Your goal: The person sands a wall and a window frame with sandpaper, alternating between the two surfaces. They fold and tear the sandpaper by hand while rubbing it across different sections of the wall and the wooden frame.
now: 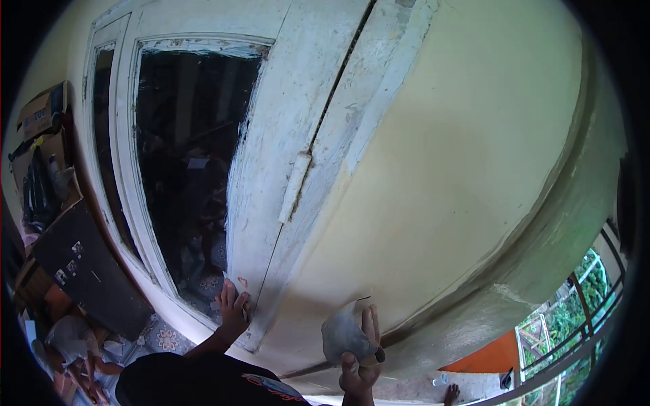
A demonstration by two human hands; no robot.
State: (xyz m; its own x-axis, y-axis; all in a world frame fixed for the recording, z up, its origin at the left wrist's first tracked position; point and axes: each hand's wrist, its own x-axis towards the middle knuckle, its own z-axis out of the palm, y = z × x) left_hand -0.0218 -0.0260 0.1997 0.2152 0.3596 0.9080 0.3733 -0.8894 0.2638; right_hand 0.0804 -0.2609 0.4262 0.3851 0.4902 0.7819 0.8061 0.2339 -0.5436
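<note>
Now, six o'clock, my right hand (361,371) grips a grey sheet (342,336). Seven: left hand (233,312) on the door (274,122), grip unclear.

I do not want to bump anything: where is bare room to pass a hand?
Bare: the yellow wall, between the white frame and the curved grey band. Crowded: far left, with a cardboard box and a black bag; lower middle, where the right hand holds a grey sheet.

The floor (166,338) on your left is flower-patterned tile, and you've got a big dark panel (101,281) with pale patches standing on it.
</note>
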